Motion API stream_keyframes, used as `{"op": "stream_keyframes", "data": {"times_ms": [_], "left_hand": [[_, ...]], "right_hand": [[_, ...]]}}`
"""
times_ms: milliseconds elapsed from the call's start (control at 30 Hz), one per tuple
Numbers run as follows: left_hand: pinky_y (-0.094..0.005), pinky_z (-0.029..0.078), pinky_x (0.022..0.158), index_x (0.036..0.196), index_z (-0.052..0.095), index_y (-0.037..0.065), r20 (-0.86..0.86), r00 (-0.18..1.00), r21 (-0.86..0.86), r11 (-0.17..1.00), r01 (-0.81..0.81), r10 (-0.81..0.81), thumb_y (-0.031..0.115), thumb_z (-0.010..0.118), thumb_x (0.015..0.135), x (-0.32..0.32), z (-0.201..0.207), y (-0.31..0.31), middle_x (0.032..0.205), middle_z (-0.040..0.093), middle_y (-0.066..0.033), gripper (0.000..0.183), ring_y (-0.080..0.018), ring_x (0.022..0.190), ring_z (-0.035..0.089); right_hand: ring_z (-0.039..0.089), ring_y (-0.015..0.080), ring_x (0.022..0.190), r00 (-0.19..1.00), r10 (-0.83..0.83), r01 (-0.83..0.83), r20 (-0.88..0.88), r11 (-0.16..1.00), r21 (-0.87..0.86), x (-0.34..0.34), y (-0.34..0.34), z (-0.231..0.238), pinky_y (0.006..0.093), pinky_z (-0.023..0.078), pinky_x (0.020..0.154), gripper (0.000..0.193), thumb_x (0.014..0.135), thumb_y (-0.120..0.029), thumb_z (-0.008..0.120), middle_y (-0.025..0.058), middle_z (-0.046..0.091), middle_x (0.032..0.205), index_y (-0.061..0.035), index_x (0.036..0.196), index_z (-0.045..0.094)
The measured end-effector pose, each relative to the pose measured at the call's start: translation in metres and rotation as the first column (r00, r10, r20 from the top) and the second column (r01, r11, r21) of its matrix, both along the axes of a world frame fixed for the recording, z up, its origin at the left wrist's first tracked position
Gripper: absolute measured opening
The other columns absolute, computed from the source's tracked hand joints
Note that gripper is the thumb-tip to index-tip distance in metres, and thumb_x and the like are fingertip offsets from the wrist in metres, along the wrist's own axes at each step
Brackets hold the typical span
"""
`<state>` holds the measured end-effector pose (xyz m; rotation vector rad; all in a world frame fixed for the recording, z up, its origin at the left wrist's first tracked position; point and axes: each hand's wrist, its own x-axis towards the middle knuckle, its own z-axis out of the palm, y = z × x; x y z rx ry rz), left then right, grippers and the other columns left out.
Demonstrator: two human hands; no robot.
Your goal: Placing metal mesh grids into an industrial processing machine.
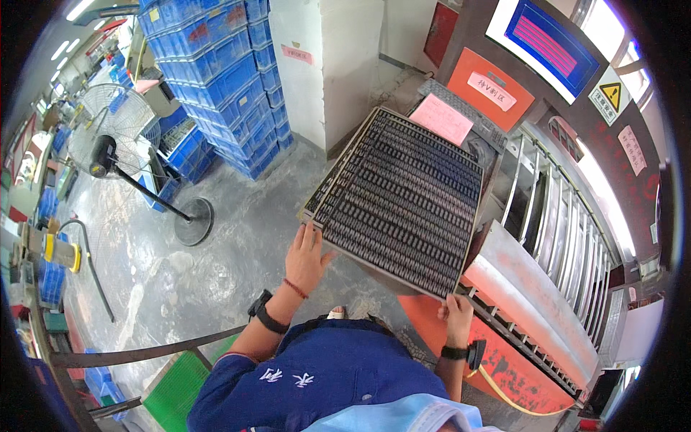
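Note:
A large square dark panel (403,198), patterned with rows of small oblong shapes and edged by a pale rim, lies in front of me. My left hand (306,261) grips its near left corner, with the fingers at the edge and the thumb beside it. At the near right corner, my right hand (456,319) has its fingers curled closed on the rim. What supports the panel from below is mostly hidden. A pink paper sheet (441,119) lies just past its far edge.
To the right stands a machine with metal rollers (554,216) and an orange-red side (525,371). Blue crates (209,79) are stacked high beyond a pedestal fan (193,220) on the left. A white pillar (302,79) rises behind the panel. A green ribbed surface (176,389) is at lower left.

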<state>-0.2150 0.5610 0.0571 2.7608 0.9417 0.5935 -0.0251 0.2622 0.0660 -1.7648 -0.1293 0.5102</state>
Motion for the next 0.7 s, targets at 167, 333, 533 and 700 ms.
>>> {"op": "stream_keyframes", "data": {"times_ms": [167, 333, 533, 700], "left_hand": [[-0.0387, 0.047, 0.077, 0.104, 0.058, 0.004, 0.170, 0.981, -0.107, 0.988, 0.108, -0.088, 0.031, 0.063, 0.077, -0.019, -0.003, -0.014, 0.110, 0.054, -0.0167, 0.039, -0.0331, 0.097, 0.055], [-0.0379, 0.048, 0.063, 0.087, 0.061, 0.005, 0.295, 0.922, -0.291, 0.942, -0.165, 0.252, 0.028, 0.062, 0.079, -0.005, -0.006, 0.040, 0.084, 0.063, -0.0142, 0.024, -0.0307, 0.073, 0.060], [-0.0335, 0.048, 0.053, 0.068, 0.060, 0.001, 0.063, 0.933, -0.352, 0.883, -0.312, 0.354, 0.028, 0.061, 0.082, 0.019, -0.022, 0.075, 0.059, 0.061, -0.0110, 0.030, -0.0236, 0.053, 0.060], [-0.0298, 0.046, 0.046, 0.070, 0.061, -0.001, 0.123, 0.905, -0.615, 0.747, -0.252, 0.406, 0.028, 0.058, 0.084, 0.028, -0.019, 0.065, 0.057, 0.061, -0.0101, 0.032, -0.0164, 0.045, 0.058]], "right_hand": [[0.048, 0.0104, 0.047, 0.996, -0.087, 0.087, -0.001, 0.996, -0.010, -0.015, -0.048, -0.019, 0.0242, 0.038, 0.044, 0.020, 0.086, -0.013, 0.052, 0.0050, 0.052, 0.061, 0.0063, 0.082, 0.054], [0.046, 0.0093, 0.049, 0.996, -0.073, 0.073, 0.054, 0.997, -0.004, -0.011, -0.053, -0.019, 0.0245, 0.038, 0.044, 0.021, 0.086, -0.015, 0.053, 0.0041, 0.051, 0.061, 0.0058, 0.083, 0.054], [0.046, 0.0069, 0.052, 0.997, 0.004, -0.006, 0.075, 1.000, 0.018, 0.019, -0.010, -0.014, 0.0217, 0.041, 0.047, 0.020, 0.087, -0.014, 0.053, 0.0021, 0.050, 0.062, 0.0054, 0.086, 0.055], [0.047, 0.0059, 0.054, 0.998, 0.059, -0.059, 0.003, 0.998, 0.037, 0.038, 0.014, -0.022, 0.0200, 0.043, 0.049, 0.020, 0.086, -0.015, 0.053, 0.0018, 0.052, 0.067, 0.0046, 0.089, 0.055]]}}
